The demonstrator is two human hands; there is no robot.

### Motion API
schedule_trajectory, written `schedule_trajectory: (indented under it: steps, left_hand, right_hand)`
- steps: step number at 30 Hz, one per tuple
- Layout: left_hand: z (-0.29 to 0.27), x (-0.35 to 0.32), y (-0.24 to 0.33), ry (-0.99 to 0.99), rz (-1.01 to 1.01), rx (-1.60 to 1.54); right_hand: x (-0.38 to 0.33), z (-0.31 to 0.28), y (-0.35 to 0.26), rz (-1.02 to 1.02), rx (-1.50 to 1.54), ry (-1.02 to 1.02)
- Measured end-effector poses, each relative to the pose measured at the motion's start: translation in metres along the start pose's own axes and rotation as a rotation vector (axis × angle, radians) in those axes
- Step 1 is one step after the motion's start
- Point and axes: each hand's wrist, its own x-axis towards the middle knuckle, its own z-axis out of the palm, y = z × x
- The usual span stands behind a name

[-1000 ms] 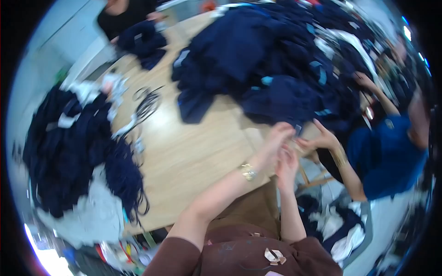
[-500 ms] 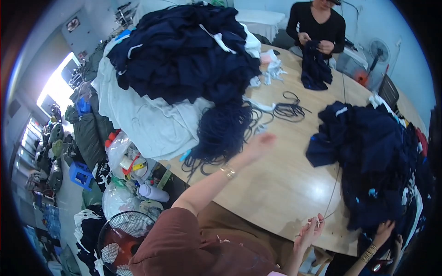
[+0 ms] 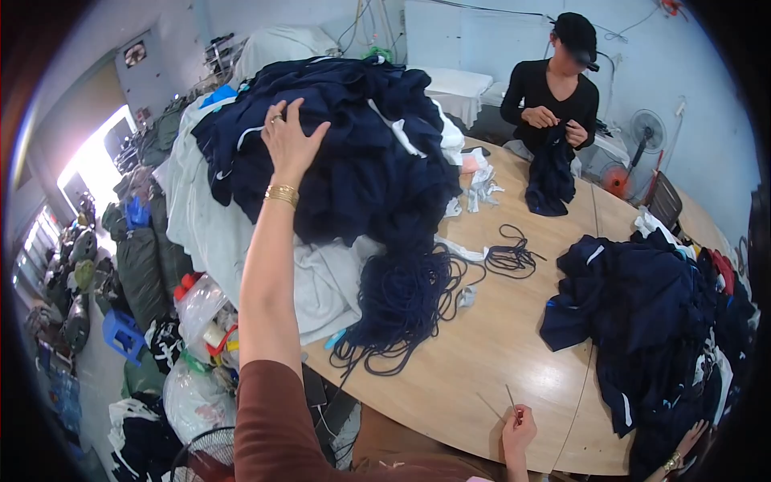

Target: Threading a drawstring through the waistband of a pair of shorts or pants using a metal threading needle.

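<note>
My left hand (image 3: 291, 146) reaches out to the large heap of navy garments (image 3: 365, 189), fingers spread against its upper front and holding nothing. Whether it presses the cloth is hard to tell. Over the table's near edge, my right hand (image 3: 520, 432) is closed around a thin dark rod (image 3: 510, 396) that points up and away. A fainter line beside the rod may be its shadow. Between my hands lies a tangled bundle of navy cords (image 3: 401, 301), its loose ends trailing on the wood. A smaller coil of dark cord (image 3: 514, 255) rests beyond it.
A second navy garment pile (image 3: 634, 289) covers the table's right side, with another person's hand (image 3: 689, 440) at its near end. Across the wooden table (image 3: 474, 345), a person (image 3: 554, 104) handles a dark garment. Bags and a fan (image 3: 205, 458) stand at left.
My left hand has swung from above the table up and left to the garment heap, its fingers spreading. My right hand has shifted slightly left and lower, still gripping the rod. The view has tilted up.
</note>
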Motion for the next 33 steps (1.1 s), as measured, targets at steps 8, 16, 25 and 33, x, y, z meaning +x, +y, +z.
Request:
schedule_trajectory:
  steps: [8,16,25,33]
  left_hand:
    - [0.033,0.046,0.019,-0.154,-0.049,-0.003]
    - [0.058,0.077,0.022,-0.312,0.071,0.226]
    - [0.122,0.079,0.01,-0.62,-0.173,0.347]
    - [0.146,0.054,-0.022,-0.373,-0.074,0.192]
  right_hand:
    - [0.003,0.002,-0.01,0.065,-0.088,-0.027]
    - [0.038,0.03,-0.018,-0.056,-0.361,-0.026]
    - [0.028,0.026,-0.009,0.058,-0.287,-0.04]
    - [0.032,0.026,-0.01,0.039,-0.292,-0.01]
